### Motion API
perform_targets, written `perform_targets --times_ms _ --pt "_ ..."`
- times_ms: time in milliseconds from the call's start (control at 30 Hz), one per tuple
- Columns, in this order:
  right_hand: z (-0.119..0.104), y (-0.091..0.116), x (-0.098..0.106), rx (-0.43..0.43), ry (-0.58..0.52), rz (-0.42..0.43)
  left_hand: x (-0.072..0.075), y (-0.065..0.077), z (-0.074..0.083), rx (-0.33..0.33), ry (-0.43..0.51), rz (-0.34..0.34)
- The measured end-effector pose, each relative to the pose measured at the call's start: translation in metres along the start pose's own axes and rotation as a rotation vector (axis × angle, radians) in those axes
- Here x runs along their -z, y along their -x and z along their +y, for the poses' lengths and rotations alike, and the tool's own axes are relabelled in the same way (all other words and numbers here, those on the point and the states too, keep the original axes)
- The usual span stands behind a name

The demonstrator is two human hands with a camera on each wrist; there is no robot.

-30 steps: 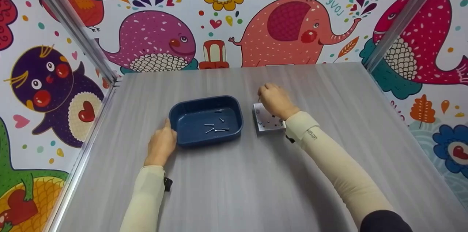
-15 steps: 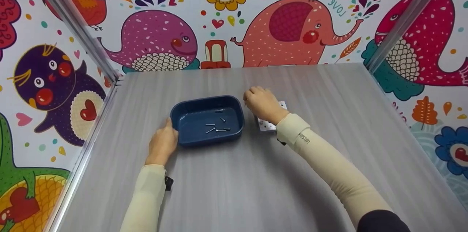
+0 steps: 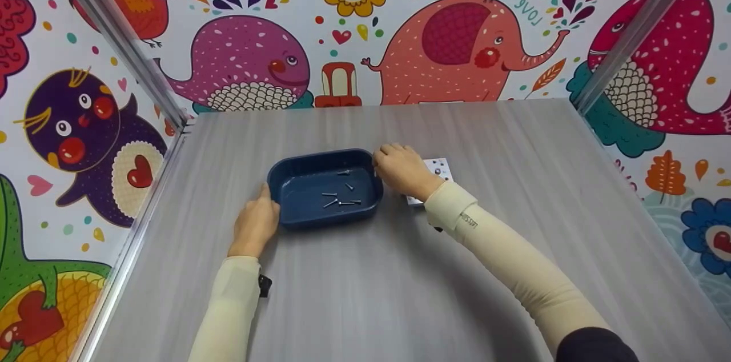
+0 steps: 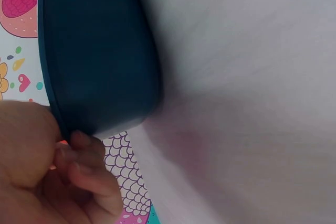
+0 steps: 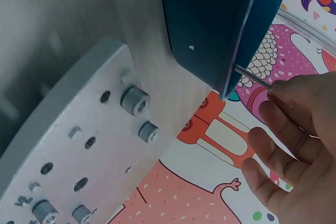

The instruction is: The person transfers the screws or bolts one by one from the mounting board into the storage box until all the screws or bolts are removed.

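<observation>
A dark blue plastic tray (image 3: 302,219) sits on the table, with several small metal screws (image 3: 347,202) lying in it. My left hand (image 3: 255,225) grips the tray's left end, thumb and fingers at the rim in the left wrist view. At the tray's right end is my right hand (image 3: 404,169). Between its thumb and index finger it pinches a thin metal screw (image 5: 254,79), whose far end overlaps the tray rim in the right wrist view. A silver metal block (image 5: 105,129) with holes and several socket-head screws (image 5: 135,100) stands right of the tray, partly hidden under my right wrist.
The grey table (image 3: 342,293) has patterned panels (image 3: 342,31) behind it and at both sides. Metal corner posts (image 3: 123,48) rise at the back. The block stands a short gap from the tray.
My right hand has moved left from the metal block to the tray's right rim, with the screw between its fingers. The left hand has stayed at the tray's left end.
</observation>
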State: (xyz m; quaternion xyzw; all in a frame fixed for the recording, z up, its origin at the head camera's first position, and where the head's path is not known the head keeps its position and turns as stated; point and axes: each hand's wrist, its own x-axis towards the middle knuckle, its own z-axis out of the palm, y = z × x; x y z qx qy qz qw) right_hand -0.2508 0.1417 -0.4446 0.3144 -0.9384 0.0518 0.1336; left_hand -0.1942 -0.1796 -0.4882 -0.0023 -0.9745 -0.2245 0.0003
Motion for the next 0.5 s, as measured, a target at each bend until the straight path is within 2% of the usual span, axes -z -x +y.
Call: perform_targets --times_ms 333,500 --pt "0.001 0.002 0.004 -0.043 -0.032 -0.073 -0.001 -0.001 0.0 -0.01 0.007 0.005" --pt "0.004 0.004 0.012 -0.031 -0.032 -0.05 0.0 0.001 -0.002 -0.015 0.001 0.017"
